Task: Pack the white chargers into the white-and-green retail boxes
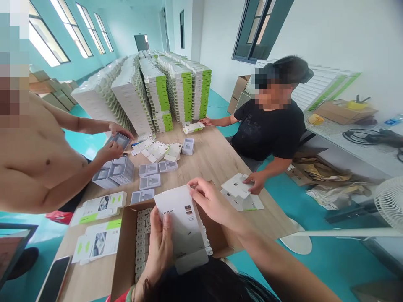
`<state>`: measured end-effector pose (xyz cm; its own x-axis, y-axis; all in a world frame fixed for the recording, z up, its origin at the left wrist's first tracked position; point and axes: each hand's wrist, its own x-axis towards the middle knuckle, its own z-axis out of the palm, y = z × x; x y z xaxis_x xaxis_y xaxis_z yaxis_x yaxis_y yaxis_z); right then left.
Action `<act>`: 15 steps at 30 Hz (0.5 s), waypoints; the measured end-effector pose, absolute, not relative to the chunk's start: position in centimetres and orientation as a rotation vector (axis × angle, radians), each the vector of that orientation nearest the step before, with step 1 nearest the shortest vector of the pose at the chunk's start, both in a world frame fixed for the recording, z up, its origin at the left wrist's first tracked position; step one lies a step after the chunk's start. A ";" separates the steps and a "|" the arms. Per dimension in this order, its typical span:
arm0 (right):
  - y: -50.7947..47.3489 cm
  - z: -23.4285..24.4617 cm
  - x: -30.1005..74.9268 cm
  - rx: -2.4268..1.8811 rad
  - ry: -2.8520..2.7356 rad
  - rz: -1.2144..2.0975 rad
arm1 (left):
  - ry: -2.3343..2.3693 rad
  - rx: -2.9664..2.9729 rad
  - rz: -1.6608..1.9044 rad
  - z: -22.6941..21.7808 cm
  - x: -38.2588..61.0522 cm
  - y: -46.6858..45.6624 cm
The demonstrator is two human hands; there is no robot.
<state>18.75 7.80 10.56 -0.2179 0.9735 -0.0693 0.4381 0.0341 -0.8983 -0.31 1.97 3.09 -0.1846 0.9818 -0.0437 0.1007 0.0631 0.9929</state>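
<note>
"Inspecting the white carton (181, 230): where is it, and what supports it?"

"It is raised above the open cardboard box (126, 247), printed face up. The left hand (159, 237) is closed on its left side, thumb across the face, fingers curled at the edge and partly hidden. This grip probably bears the weight and limits flexing."

"State the function of the right hand (208, 199)."

"It is partly curled, thumb and fingertips closed on the upper right corner. The hold likely steadies the top; its pressure cannot be told."

"Why does the box stand so close?"

"It occupies the near edge of the bench (208, 163), below the carton. Small white units (143, 222) fill rows along its left side, apparently within short reach of both hands."

"And the plastic trays (149, 181)?"

"They lie just beyond the box. Nearby, a co-worker holds another tray (122, 141) above the tray stacks (121, 172); nesting presumably saves bench area."
</note>
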 end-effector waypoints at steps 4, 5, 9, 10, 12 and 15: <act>6.3 9.9 17.6 -1.414 -1.526 1.074 | 1.501 1.098 1.214 4.9 0.3 2.2; 5.8 9.7 17.3 -1.418 -1.492 1.067 | 1.520 1.117 1.195 4.9 0.3 2.3; 4.5 9.0 16.3 -1.397 -1.361 1.140 | 1.572 1.211 1.125 4.2 0.1 2.8; 4.4 8.9 16.2 -1.389 -1.329 1.162 | 1.587 1.237 1.106 4.1 0.1 3.0; 4.4 9.0 16.1 -1.386 -1.275 1.189 | 1.608 1.280 1.075 3.9 0.2 3.3; 4.7 9.5 16.2 -1.403 -1.218 1.199 | 1.600 1.342 1.042 4.1 0.4 3.5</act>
